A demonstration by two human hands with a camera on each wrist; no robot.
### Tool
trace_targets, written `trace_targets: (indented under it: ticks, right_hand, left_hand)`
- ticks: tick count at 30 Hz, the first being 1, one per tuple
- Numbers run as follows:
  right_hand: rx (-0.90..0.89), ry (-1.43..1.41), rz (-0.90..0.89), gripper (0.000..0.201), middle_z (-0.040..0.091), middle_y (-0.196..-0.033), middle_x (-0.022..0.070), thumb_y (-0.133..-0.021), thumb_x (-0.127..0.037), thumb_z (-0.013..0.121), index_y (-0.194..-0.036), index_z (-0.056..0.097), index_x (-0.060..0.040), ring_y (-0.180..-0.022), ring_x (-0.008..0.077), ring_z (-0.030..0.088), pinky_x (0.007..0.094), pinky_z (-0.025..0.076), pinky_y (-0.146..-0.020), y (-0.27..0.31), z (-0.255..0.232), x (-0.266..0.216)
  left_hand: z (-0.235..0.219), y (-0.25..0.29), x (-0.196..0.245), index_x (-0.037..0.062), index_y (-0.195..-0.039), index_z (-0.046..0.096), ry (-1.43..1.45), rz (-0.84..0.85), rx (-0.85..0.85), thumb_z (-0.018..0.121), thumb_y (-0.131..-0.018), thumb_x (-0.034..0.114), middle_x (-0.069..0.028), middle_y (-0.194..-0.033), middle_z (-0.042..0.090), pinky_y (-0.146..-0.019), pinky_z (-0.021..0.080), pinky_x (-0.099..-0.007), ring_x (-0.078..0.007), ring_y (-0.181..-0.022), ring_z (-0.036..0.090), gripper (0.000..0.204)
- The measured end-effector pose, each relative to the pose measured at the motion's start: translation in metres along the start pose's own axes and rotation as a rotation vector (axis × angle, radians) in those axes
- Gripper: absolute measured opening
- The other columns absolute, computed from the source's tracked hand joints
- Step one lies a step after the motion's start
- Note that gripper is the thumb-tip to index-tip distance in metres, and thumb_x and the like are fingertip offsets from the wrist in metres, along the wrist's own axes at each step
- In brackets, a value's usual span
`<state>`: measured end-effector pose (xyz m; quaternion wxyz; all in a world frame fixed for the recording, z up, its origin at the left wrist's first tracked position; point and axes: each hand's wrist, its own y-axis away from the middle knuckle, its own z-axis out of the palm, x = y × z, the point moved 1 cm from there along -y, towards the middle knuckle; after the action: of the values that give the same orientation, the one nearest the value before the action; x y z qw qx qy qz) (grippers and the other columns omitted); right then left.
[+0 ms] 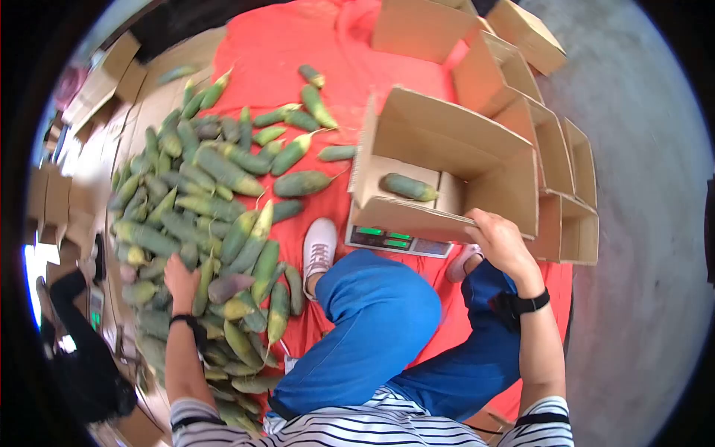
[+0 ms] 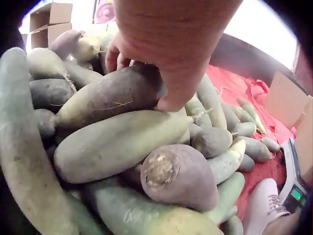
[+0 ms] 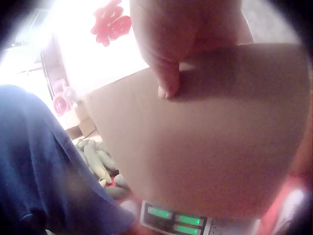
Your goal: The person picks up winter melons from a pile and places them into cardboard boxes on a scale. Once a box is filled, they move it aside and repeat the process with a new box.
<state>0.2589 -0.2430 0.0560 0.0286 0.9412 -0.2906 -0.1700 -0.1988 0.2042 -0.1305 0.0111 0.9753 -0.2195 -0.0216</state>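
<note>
My left hand [image 1: 181,281] is down in the big heap of green radishes [image 1: 223,167]. In the left wrist view its thumb and fingers curl round a dark, thick radish [image 2: 110,95]. Just below lies a paler green radish [image 2: 120,144], and a purplish one [image 2: 180,176] points its cut end at the camera. With my right hand [image 1: 503,242] I grip the near wall's top edge of an open cardboard box [image 1: 454,134], thumb on the outside. One radish [image 1: 408,187] lies on the box floor. Under the box stands a scale [image 1: 395,240] with lit green displays.
More open cardboard boxes [image 1: 547,141] line up at the right edge of the red cloth [image 1: 283,37]. Several loose radishes [image 1: 319,106] lie between heap and box. My shoe [image 1: 320,249] is next to the scale. Another person's dark-clothed leg [image 1: 82,365] shows at far left.
</note>
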Motion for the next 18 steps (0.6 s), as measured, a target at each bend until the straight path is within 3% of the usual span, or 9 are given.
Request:
trace_targets:
  ticks: [3,5,9,11,13,15,18]
  right_hand:
    - [0.038,-0.024,-0.01,0.016,0.062,-0.086,0.0201,-0.088,-0.016,0.056,-0.095,0.056,-0.0023,-0.086,0.0381,0.06,0.045,0.047,-0.073,-0.001,-0.002,-0.002]
    - [0.067,-0.028,-0.011,0.015,0.062,-0.084,0.0196,-0.087,-0.016,0.057,-0.093,0.055,-0.0018,-0.085,0.0377,0.06,0.0452,0.047,-0.072,0.001,0.0,-0.001]
    - [0.099,-0.014,-0.079,0.017,0.062,-0.081,0.019,-0.086,-0.016,0.059,-0.087,0.053,-0.0007,-0.083,0.0374,0.061,0.0462,0.047,-0.07,0.002,0.006,0.003]
    - [0.105,0.004,-0.09,0.016,0.062,-0.079,0.0191,-0.086,-0.016,0.059,-0.089,0.054,-0.0012,-0.082,0.0376,0.061,0.0462,0.048,-0.07,0.002,0.006,0.003]
    - [0.106,0.008,-0.09,0.016,0.062,-0.079,0.0191,-0.086,-0.016,0.059,-0.089,0.054,-0.0011,-0.082,0.0377,0.062,0.0463,0.048,-0.07,0.002,0.009,0.006]
    - [0.096,0.01,-0.1,0.016,0.062,-0.078,0.0191,-0.086,-0.016,0.059,-0.089,0.054,-0.0011,-0.082,0.0378,0.062,0.0463,0.048,-0.07,0.004,0.011,0.006]
    - [0.096,0.018,-0.111,0.015,0.061,-0.079,0.0194,-0.086,-0.015,0.059,-0.088,0.053,-0.0011,-0.082,0.0377,0.061,0.0464,0.048,-0.07,0.006,0.012,0.005]
  left_hand:
    - [-0.011,0.022,-0.011,-0.0024,-0.114,0.045,0.002,0.06,0.134,0.073,-0.064,0.019,-0.0224,-0.107,0.054,-0.089,0.043,-0.0474,-0.0418,-0.103,0.05,0.061]
    - [-0.021,0.032,-0.019,-0.0039,-0.122,0.044,0.154,0.093,0.239,0.074,-0.066,0.018,-0.0233,-0.111,0.053,-0.094,0.041,-0.0451,-0.042,-0.106,0.05,0.067]
    - [-0.093,0.046,0.03,-0.0052,-0.127,0.042,0.403,0.109,0.342,0.074,-0.073,0.016,-0.0219,-0.118,0.053,-0.097,0.041,-0.0404,-0.0354,-0.11,0.052,0.066]
    - [-0.139,0.048,0.084,-0.0046,-0.13,0.041,0.973,0.085,0.29,0.072,-0.08,0.01,-0.0189,-0.122,0.052,-0.095,0.043,-0.0355,-0.0262,-0.111,0.053,0.061]
    - [-0.179,0.053,0.146,-0.0042,-0.129,0.042,1.232,0.208,0.359,0.069,-0.082,0.003,-0.0158,-0.123,0.053,-0.092,0.046,-0.033,-0.0208,-0.108,0.054,0.055]
    - [-0.213,0.056,0.212,-0.0036,-0.125,0.046,1.367,0.367,0.303,0.07,-0.08,-0.001,-0.0136,-0.118,0.057,-0.091,0.047,-0.0322,-0.0203,-0.103,0.058,0.051]
    - [-0.247,0.063,0.32,-0.0012,-0.115,0.056,1.484,0.561,0.024,0.074,-0.077,0.004,-0.0106,-0.108,0.063,-0.086,0.049,-0.0327,-0.0181,-0.096,0.061,0.043]
